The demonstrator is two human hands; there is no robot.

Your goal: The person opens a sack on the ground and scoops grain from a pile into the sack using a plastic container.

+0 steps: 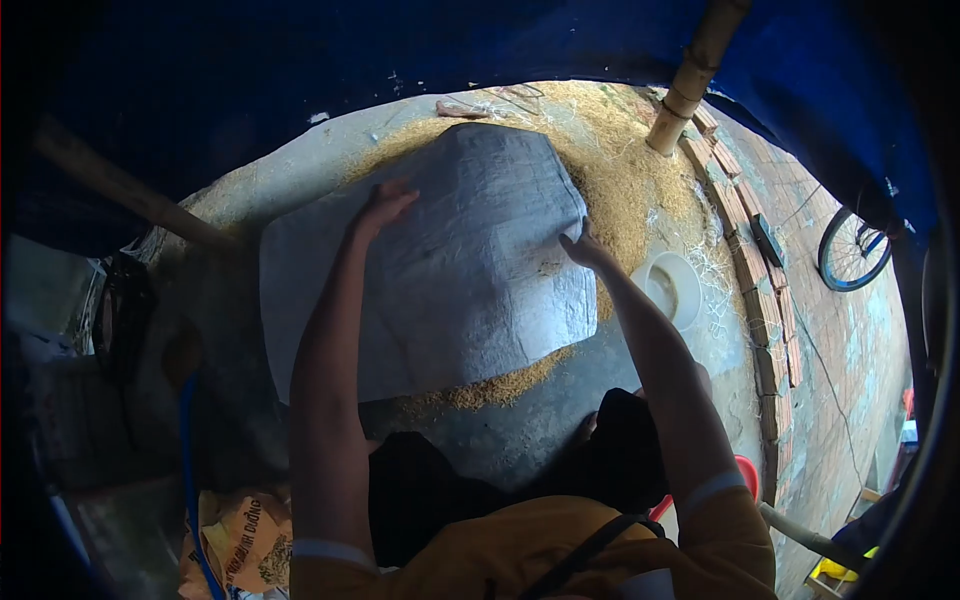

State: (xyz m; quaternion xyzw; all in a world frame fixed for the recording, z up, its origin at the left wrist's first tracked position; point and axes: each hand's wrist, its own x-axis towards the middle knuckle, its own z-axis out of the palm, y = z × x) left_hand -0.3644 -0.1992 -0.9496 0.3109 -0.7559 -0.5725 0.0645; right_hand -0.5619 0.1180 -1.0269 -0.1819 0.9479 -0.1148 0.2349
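Note:
A large whitish woven plastic sheet (470, 270) lies spread over the ground in front of me, creased along its right half. At its right edge my right hand (590, 250) is closed, thumb on top and the other fingers largely hidden. My left hand (388, 203) is over the sheet's upper left part, fingers stretched out and holding nothing. Yellow-brown loose grain or husks (625, 190) show past the sheet's right side, and a smaller heap (505, 387) pokes out below its near edge.
A pale round bucket (670, 288) stands right of the sheet. Beyond it runs a row of bricks (752, 270), with a bamboo pole (685, 90) and a bicycle wheel (857, 250) farther out. Blue tarpaulin (400, 45) hangs overhead. An orange printed bag (245, 540) lies at lower left.

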